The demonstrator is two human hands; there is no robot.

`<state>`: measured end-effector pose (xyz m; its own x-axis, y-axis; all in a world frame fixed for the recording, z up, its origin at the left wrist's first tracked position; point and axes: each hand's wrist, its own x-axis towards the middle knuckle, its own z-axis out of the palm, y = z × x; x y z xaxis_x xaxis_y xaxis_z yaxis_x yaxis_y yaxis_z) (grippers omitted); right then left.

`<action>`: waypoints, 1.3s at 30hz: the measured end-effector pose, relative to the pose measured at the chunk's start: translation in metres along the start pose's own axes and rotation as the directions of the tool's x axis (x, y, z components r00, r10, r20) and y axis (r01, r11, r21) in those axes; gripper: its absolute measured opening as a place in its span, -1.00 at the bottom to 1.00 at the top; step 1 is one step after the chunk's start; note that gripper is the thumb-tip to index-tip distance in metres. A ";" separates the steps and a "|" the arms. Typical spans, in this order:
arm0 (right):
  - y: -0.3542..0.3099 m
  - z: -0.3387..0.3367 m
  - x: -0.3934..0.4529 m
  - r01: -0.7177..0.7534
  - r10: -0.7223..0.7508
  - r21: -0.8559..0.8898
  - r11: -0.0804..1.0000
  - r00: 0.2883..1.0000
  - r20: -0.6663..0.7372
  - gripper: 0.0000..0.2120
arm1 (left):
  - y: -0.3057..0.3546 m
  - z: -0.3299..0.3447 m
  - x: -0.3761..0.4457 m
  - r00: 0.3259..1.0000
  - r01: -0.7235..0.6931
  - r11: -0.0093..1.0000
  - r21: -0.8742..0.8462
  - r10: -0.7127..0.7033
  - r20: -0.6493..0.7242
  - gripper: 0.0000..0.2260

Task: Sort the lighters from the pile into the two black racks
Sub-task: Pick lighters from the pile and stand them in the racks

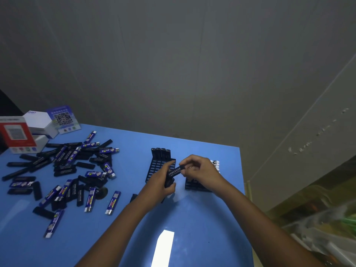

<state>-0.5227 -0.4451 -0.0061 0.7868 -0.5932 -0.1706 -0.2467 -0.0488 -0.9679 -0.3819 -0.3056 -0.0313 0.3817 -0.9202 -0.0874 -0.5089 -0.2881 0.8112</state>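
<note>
Both hands, left hand (161, 183) and right hand (199, 169), gripping black lighter (175, 170) above racks (158, 165)

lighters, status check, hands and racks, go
Both hands, left and right, on one black lighter. Left rack holds four black lighters; right rack partly hidden. Pile still large, nothing blocking.

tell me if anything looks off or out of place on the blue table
Nothing looks damaged or spilled. The lighter pile is a loose jumble, as expected for unsorted stock. One blue lighter lies apart near the table's front edge. Both hands, the left hand and right hand, hold a black lighter between the two racks.
</note>
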 end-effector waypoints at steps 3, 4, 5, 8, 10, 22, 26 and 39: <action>-0.003 -0.004 0.000 -0.032 0.033 0.013 0.999 0.999 -0.038 -0.86 | -0.006 -0.009 -0.004 1.000 0.000 1.000 0.018 0.000 -0.009 -0.39; -0.003 -0.005 -0.001 -0.046 0.047 0.021 0.999 0.998 -0.053 -0.87 | -0.008 -0.013 -0.004 1.000 0.002 1.000 0.014 -0.002 -0.010 -0.40; -0.003 -0.006 -0.001 -0.058 0.060 0.029 0.998 0.996 -0.065 -0.86 | -0.011 -0.016 -0.004 1.000 0.003 1.000 0.005 -0.003 -0.009 -0.40; 0.000 -0.005 -0.001 -0.100 0.106 0.065 0.993 0.990 -0.095 -0.86 | -0.019 -0.026 -0.004 1.000 0.000 1.000 -0.011 -0.001 -0.015 -0.40; 0.001 0.000 0.001 -0.128 0.138 0.096 0.987 0.985 -0.107 -0.84 | -0.025 -0.034 -0.004 1.000 -0.004 1.000 -0.015 0.003 -0.017 -0.40; -0.023 0.047 0.024 -0.073 0.073 -0.004 0.997 0.997 0.021 -0.26 | -0.058 -0.082 0.016 0.997 -0.073 0.996 -0.043 0.075 0.030 -0.39; -0.025 0.059 0.040 -0.023 0.005 -0.144 0.989 0.992 -0.127 -0.45 | -0.071 -0.092 0.027 0.994 -0.102 0.994 -0.047 0.104 0.043 -0.39; -0.002 0.053 0.082 -0.171 -0.014 -0.417 0.893 0.915 -0.403 -0.75 | -0.095 -0.096 0.063 0.985 -0.139 0.988 -0.062 0.144 0.093 -0.37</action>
<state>-0.4277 -0.4507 -0.0280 0.4949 -0.8663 -0.0685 -0.5907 -0.2775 -0.7576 -0.2355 -0.3104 -0.0581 0.2310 -0.9727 -0.0227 -0.5080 -0.1405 0.8498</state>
